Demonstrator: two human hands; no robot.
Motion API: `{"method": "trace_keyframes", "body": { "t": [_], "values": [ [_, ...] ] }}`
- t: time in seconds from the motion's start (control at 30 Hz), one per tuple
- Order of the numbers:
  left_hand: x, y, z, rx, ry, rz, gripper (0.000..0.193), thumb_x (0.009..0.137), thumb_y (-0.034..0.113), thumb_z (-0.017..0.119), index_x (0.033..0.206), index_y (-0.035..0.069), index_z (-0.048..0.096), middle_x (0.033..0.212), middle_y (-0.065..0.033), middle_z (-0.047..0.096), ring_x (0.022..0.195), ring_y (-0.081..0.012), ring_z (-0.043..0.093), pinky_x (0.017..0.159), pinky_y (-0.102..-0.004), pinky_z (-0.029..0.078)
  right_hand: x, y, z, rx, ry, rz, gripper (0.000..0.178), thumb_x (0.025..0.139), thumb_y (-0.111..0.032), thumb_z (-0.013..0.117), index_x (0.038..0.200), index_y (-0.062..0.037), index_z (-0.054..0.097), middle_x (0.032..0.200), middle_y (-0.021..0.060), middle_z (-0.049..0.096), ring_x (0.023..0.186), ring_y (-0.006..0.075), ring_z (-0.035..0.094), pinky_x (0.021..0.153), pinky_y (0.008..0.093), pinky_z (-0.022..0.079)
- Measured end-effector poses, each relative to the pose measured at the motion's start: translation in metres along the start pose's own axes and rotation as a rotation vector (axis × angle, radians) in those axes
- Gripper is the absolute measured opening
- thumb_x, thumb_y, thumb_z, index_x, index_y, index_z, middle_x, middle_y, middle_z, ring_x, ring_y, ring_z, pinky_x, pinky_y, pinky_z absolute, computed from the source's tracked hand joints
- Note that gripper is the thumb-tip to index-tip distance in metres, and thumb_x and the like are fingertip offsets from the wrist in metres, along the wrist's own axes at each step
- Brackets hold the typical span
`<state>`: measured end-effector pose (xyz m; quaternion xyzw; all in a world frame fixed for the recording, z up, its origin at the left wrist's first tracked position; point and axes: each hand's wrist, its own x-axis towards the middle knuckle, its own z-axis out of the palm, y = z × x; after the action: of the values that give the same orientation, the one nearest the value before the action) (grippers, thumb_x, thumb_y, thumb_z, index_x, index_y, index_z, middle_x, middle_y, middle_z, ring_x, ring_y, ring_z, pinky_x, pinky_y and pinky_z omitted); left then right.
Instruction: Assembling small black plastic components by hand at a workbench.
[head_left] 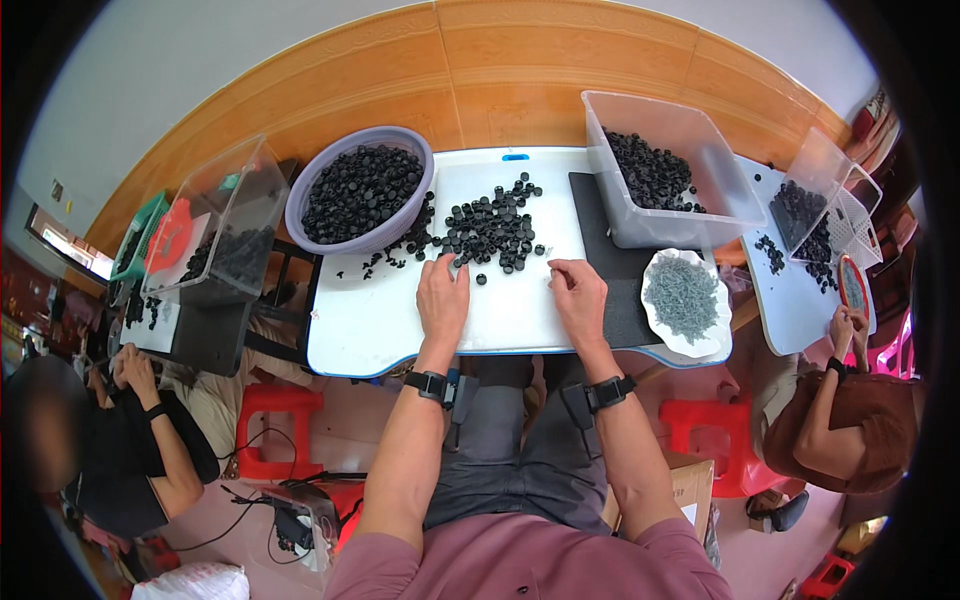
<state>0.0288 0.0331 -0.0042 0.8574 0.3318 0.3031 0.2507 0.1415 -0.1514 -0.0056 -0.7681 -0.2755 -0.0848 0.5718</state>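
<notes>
My left hand [442,298] rests over the front of the white tabletop [380,325], fingers curled together. Black round caps lie right at its fingertips; whether one is between them I cannot make out. To its right, my right hand [579,300] has thumb and forefinger pinched, with a tiny pale bit at the tips, too small to name. Beyond both hands spreads a loose pile of black caps [490,228]. One single cap [481,279] lies between the hands, nearer me. A white scalloped dish [697,346] at the right holds many small grey-green pieces [682,297].
A purple basin [300,215] full of black parts stands at the back left. At the back right is a clear plastic bin [720,215] on a dark mat [625,290]. People [835,430] work at side tables on both sides. Red stools [270,430] stand below.
</notes>
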Motion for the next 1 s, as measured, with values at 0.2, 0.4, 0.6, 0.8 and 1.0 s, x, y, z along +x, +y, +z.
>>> {"method": "trace_keyframes", "body": {
  "t": [0.2, 0.4, 0.6, 0.8, 1.0],
  "values": [
    [-0.008, 0.004, -0.001, -0.082, 0.07, 0.06, 0.023, 0.089, 0.015, 0.075, 0.106, 0.002, 0.07, 0.091, -0.0119, 0.064, 0.076, -0.0277, 0.064, 0.07, -0.0413, 0.052, 0.0, 0.0, 0.0, 0.006, -0.045, 0.019, 0.012, 0.086, 0.0, 0.067, 0.095, 0.0004, 0.074, 0.088, 0.0129, 0.072, 0.071, 0.0221, 0.07, 0.068, 0.0329, 0.055],
    [-0.036, 0.03, 0.005, -0.478, -0.134, 0.121, 0.023, 0.086, 0.007, 0.077, 0.107, -0.001, 0.071, 0.084, -0.0094, 0.072, 0.068, -0.0161, 0.067, 0.065, -0.0291, 0.055, 0.003, 0.002, 0.003, 0.131, -0.07, 0.127, 0.012, 0.087, -0.003, 0.069, 0.096, 0.0017, 0.075, 0.083, 0.0109, 0.075, 0.07, 0.0151, 0.073, 0.065, 0.028, 0.057],
    [-0.036, 0.034, 0.02, -0.497, -0.215, 0.141, 0.024, 0.083, 0.005, 0.079, 0.106, 0.001, 0.074, 0.085, -0.0085, 0.074, 0.069, -0.0131, 0.067, 0.065, -0.0273, 0.054, 0.004, -0.003, -0.001, 0.338, -0.192, 0.304, 0.012, 0.09, -0.005, 0.07, 0.098, 0.0025, 0.076, 0.081, 0.0083, 0.076, 0.068, 0.0111, 0.071, 0.064, 0.0254, 0.056],
    [-0.035, 0.035, 0.018, -0.471, -0.265, 0.11, 0.024, 0.082, 0.007, 0.08, 0.105, 0.002, 0.076, 0.081, -0.0075, 0.074, 0.067, -0.0108, 0.065, 0.064, -0.0258, 0.053, 0.002, -0.005, 0.001, 0.386, -0.305, 0.295, 0.012, 0.091, -0.004, 0.071, 0.099, 0.0026, 0.076, 0.082, 0.0065, 0.076, 0.069, 0.0091, 0.069, 0.063, 0.0238, 0.055],
    [-0.035, 0.038, 0.019, -0.454, -0.275, 0.093, 0.024, 0.082, 0.008, 0.08, 0.104, 0.002, 0.077, 0.079, -0.0066, 0.073, 0.065, -0.0107, 0.063, 0.063, -0.0262, 0.052, 0.001, 0.002, 0.002, 0.296, -0.304, 0.237, 0.014, 0.09, -0.007, 0.072, 0.099, 0.0006, 0.077, 0.08, 0.0056, 0.076, 0.07, 0.0077, 0.068, 0.063, 0.0242, 0.054]
  ]
}}
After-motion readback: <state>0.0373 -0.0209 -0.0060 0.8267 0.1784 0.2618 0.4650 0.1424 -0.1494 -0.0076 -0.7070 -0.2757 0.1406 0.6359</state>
